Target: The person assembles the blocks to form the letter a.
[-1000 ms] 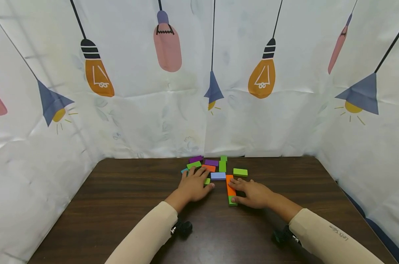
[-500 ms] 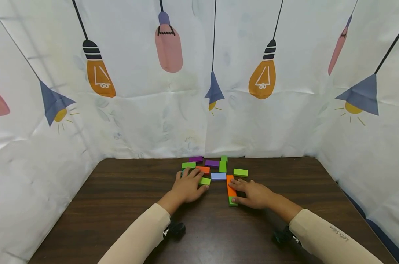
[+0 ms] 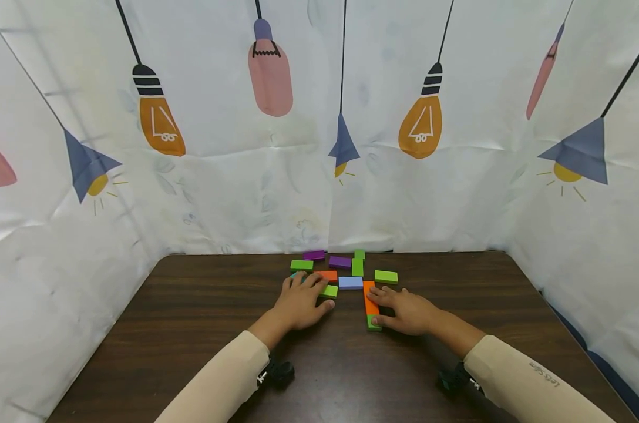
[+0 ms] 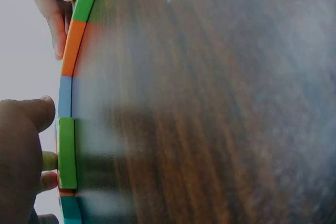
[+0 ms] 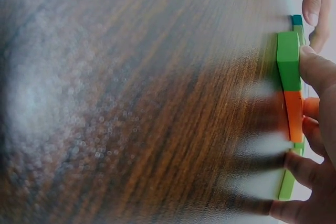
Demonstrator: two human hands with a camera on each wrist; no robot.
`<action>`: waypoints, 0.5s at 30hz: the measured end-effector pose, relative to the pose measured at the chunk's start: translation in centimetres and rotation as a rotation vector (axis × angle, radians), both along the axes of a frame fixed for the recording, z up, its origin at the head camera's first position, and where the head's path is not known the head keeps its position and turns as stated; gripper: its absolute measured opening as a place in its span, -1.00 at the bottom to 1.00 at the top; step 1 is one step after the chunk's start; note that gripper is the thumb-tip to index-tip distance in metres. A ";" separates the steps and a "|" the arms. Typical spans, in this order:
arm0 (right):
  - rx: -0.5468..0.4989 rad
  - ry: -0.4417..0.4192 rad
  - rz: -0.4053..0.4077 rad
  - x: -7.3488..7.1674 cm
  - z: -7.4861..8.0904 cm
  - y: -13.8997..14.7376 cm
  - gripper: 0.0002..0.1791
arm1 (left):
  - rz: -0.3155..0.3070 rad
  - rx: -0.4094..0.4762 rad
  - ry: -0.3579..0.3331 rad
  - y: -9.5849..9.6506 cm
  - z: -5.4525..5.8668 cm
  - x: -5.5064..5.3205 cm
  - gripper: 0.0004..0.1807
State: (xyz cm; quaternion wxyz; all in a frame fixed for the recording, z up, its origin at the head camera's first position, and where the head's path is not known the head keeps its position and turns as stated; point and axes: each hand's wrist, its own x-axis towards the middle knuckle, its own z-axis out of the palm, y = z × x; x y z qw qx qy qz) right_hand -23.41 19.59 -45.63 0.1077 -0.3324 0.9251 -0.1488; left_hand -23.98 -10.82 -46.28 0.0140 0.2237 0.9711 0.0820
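My left hand (image 3: 300,302) lies with its fingers spread over the blocks left of centre. Its fingertips are near a teal block (image 3: 293,275), mostly hidden, and an orange-red block (image 3: 328,275). A lime-green block (image 3: 329,291) sits between thumb and fingers. My right hand (image 3: 406,310) rests beside an orange block (image 3: 370,298) with a green block (image 3: 373,323) at its near end. In the right wrist view the thumb touches the green block (image 5: 288,61), and fingers lie along the orange block (image 5: 293,114). A light-blue block (image 3: 350,283) is between the hands.
Behind lie two purple blocks (image 3: 340,262), a green block (image 3: 302,265) at left, a green block (image 3: 357,267) with a smaller green one (image 3: 359,254) behind it, and a lime block (image 3: 386,277) at right. The dark wooden table (image 3: 192,335) ends at a patterned cloth.
My left hand has drawn left and slightly nearer. The orange-red block and the rear green block have shifted left, and the green one has straightened. The right hand has stayed in place.
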 end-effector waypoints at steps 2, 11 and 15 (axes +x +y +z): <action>-0.001 0.000 0.001 0.0 0.0 0.0 -0.21 | -0.006 0.004 0.001 0.0 -0.1 0.0 -0.27; 0.002 -0.003 0.002 0.1 0.2 -0.1 -0.21 | -0.012 0.012 -0.004 0.0 -0.6 -0.3 -0.27; 0.008 -0.001 0.000 0.0 0.2 -0.1 -0.21 | -0.011 -0.007 -0.030 0.1 -0.5 -0.4 -0.24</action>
